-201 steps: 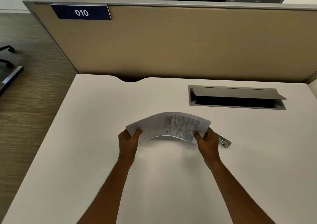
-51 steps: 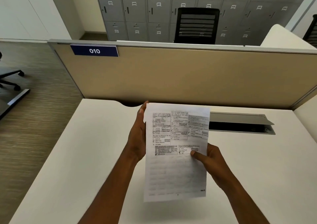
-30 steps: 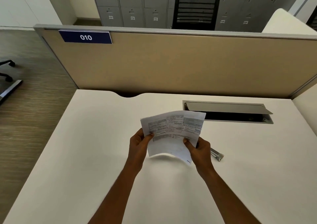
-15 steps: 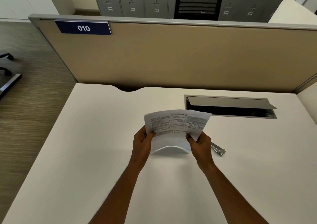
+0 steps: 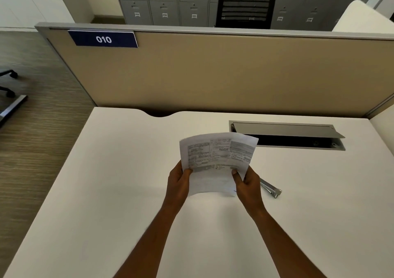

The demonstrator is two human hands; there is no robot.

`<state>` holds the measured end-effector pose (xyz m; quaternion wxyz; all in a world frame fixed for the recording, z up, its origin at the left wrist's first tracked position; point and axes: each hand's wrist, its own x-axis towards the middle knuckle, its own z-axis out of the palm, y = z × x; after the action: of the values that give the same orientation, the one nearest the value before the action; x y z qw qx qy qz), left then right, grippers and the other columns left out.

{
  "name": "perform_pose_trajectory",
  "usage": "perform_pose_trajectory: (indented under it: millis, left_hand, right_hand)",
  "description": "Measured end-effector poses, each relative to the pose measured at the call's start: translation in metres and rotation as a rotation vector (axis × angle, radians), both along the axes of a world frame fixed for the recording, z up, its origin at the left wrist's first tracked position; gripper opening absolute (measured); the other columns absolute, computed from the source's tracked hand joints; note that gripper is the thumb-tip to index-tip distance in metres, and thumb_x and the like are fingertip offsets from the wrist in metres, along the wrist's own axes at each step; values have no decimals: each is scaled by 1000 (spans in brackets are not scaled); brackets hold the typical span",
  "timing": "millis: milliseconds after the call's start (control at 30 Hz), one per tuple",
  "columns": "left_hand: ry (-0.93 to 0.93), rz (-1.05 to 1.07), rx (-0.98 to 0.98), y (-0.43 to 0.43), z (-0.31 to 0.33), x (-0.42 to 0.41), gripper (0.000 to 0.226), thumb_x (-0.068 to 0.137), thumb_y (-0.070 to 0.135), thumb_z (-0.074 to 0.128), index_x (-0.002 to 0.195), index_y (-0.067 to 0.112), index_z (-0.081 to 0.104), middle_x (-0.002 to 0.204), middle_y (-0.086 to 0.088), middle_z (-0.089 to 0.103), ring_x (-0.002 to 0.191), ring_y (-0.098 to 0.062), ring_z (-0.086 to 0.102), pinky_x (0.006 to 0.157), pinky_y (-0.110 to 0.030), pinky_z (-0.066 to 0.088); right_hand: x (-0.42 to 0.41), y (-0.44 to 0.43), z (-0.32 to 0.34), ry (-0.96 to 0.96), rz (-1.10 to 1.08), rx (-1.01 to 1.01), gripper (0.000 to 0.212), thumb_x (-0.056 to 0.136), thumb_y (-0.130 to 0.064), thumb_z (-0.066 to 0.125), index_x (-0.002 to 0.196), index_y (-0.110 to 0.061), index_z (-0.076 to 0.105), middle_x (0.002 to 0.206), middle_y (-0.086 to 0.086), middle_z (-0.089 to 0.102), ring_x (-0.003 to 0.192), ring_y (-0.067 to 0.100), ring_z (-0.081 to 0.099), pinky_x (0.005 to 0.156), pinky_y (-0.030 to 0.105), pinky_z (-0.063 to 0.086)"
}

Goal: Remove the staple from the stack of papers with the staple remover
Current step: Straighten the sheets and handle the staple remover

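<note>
Above the white tabletop (image 5: pixel 106 192), both hands are gripping the stack of papers (image 5: pixel 217 162) by its side edges: the left hand (image 5: pixel 178 184) is pinching the left edge, thumb on the printed face, and the right hand (image 5: pixel 248 185) is pinching the right edge the same way. The sheets are curving, printed top tilting away toward the beige partition (image 5: pixel 213 75). No staple is making itself out at this size.

Just beside the right hand, on its outer side, the staple remover (image 5: pixel 269 188) is lying flat on the tabletop, apart from the papers and partly hidden behind the hand. Its long axis is running diagonally, the visible metal end pointing right and toward the person, the other end vanishing behind the knuckles. The right hand is clearly the nearer one, so it is probably the one to let go and reach outward for the tool while the left is keeping the stack. The tool is sitting untouched, so the removal itself is not yet starting.
</note>
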<state>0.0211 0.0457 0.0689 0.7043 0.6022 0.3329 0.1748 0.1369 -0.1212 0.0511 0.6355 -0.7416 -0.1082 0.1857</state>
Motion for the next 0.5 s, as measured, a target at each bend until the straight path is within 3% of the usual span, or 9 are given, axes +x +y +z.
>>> perform_pose_trajectory:
  millis: [100, 167, 233, 333, 500]
  left_hand:
    - [14, -22, 28, 6, 7, 0, 40, 103, -1, 46, 128, 20, 68, 120, 3, 76, 116, -18, 68, 100, -39, 56]
    - [8, -61, 25, 11, 12, -3, 38, 104, 1, 47, 130, 20, 67, 124, 2, 75, 118, -19, 69, 101, -42, 57]
    - [-28, -109, 1, 16, 22, -5, 35, 106, 5, 49, 129, 23, 67, 124, 4, 76, 118, -19, 70, 94, -34, 60]
    - [-105, -165, -55, 27, 44, -3, 28, 109, 23, 48, 129, 24, 68, 126, 2, 75, 116, -19, 72, 84, -26, 61]
    - [-203, -154, -217, 43, 79, 17, 39, 109, 48, 40, 138, 34, 62, 130, -5, 73, 119, -23, 70, 92, -39, 61]
  right_hand:
    - [4, -4, 10, -68, 45, -11, 29, 100, -14, 59, 129, -18, 62, 121, -1, 72, 110, 17, 68, 88, 35, 59]
    - [6, -9, 16, -81, 79, -22, 29, 100, -13, 60, 129, -17, 63, 120, -3, 73, 111, 13, 69, 91, 33, 59]
    - [9, -16, 21, -64, 106, -30, 30, 99, -10, 60, 128, -16, 65, 119, -4, 74, 112, 11, 69, 94, 33, 59]
    - [12, -27, 28, 38, 132, -1, 29, 98, -8, 62, 124, -20, 68, 116, -5, 76, 110, 13, 71, 93, 35, 59]
    - [8, -37, 38, 265, 203, 95, 30, 96, -7, 62, 124, -15, 69, 118, 4, 76, 111, 26, 72, 94, 40, 59]
